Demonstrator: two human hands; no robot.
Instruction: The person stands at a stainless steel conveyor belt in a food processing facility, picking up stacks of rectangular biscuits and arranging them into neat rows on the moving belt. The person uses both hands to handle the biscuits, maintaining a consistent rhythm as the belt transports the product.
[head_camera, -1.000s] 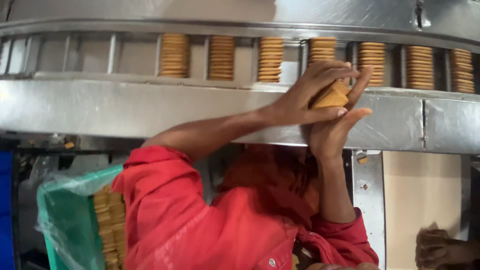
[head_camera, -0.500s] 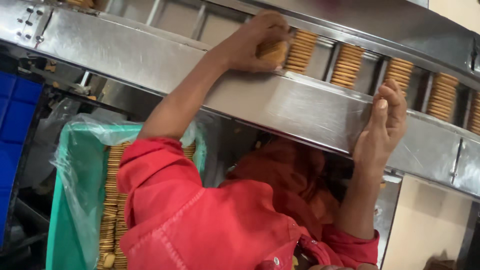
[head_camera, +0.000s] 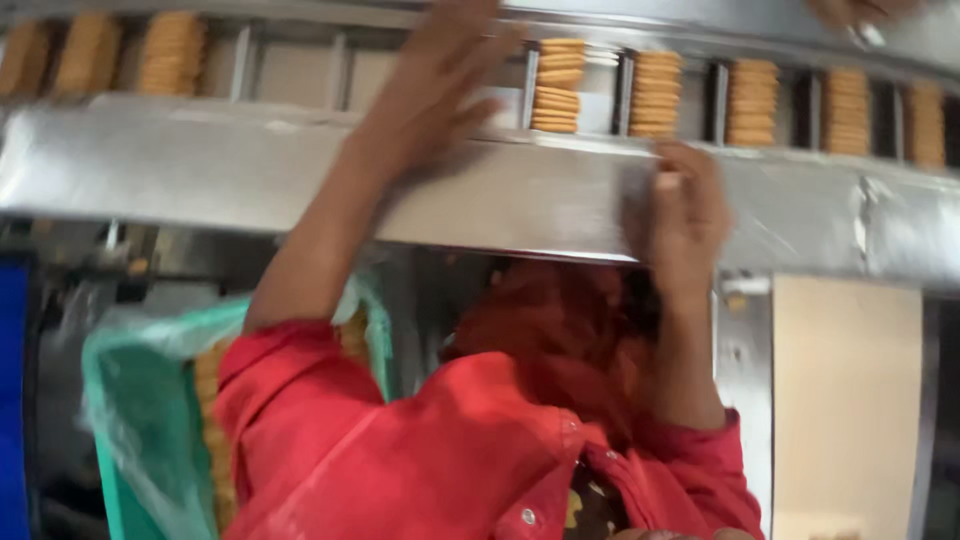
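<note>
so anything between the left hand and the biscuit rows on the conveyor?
Nothing visible. The left hand is spread over the lanes just left of a biscuit stack; only a thin metal lane divider separates them.

We look from one head-worn camera, close in and slightly tilted, facing forward over our red sleeves (head_camera: 400, 450) at the steel conveyor rail (head_camera: 200, 180).

Motion blur smears the left hand (head_camera: 440, 90); its fingertips run off the top edge. The right hand (head_camera: 680, 205) is blurred too, its grip unreadable. Sleeves hide much of the green crate (head_camera: 140, 420).
</note>
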